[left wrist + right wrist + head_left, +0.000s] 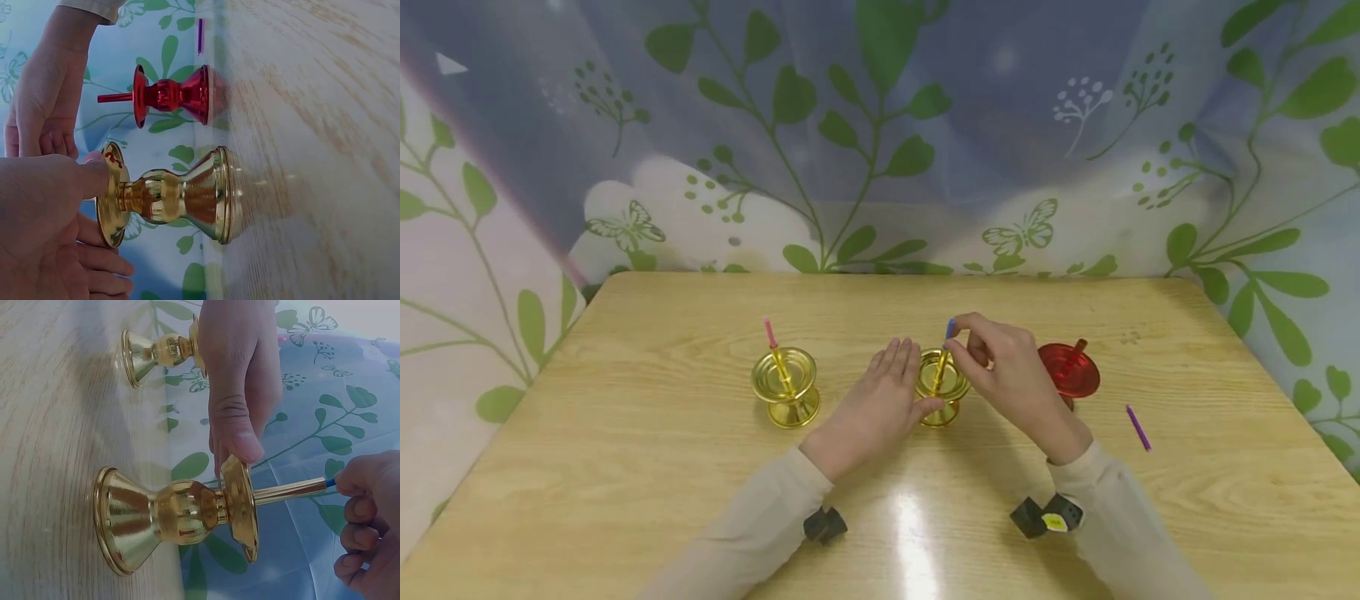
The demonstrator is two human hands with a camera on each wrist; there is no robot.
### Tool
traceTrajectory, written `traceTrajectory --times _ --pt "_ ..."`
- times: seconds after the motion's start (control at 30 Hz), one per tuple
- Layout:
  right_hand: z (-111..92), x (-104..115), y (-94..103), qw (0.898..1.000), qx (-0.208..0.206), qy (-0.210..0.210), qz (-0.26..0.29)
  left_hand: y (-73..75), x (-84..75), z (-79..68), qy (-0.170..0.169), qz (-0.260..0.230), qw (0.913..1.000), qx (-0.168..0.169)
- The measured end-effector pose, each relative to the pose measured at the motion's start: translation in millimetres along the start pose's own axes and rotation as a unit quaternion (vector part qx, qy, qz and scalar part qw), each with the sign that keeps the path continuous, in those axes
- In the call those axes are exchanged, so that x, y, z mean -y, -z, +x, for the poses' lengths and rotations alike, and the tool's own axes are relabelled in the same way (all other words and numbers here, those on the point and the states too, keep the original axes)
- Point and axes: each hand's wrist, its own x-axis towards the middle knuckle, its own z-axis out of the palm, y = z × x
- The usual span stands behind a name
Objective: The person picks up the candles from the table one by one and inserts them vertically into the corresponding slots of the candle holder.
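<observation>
Head view: right hand (1013,367), grip pinched on blue candle (950,329); left hand (878,398) straight-fingered against gold candleholder (942,418).

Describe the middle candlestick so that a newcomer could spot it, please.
Over the wooden table, find the left hand and right hand. The gold candlestick between them has a blue candle atop; its gold twin has a pink candle, the red candlestick none.

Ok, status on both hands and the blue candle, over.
Right hand pinches blue candle at tube mouth of middle gold candlestick. Left hand touches candlestick's dish. Nothing visibly in the way.
</observation>
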Motion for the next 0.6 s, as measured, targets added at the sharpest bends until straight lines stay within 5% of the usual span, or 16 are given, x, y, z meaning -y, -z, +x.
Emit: traceTrajectory --times 0.6 --pt "-2.2 -3.3 -3.1 1.000 -0.003 0.011 -0.013 -1.2 1.1 0.5 0.003 -0.039 0.9992 -0.009"
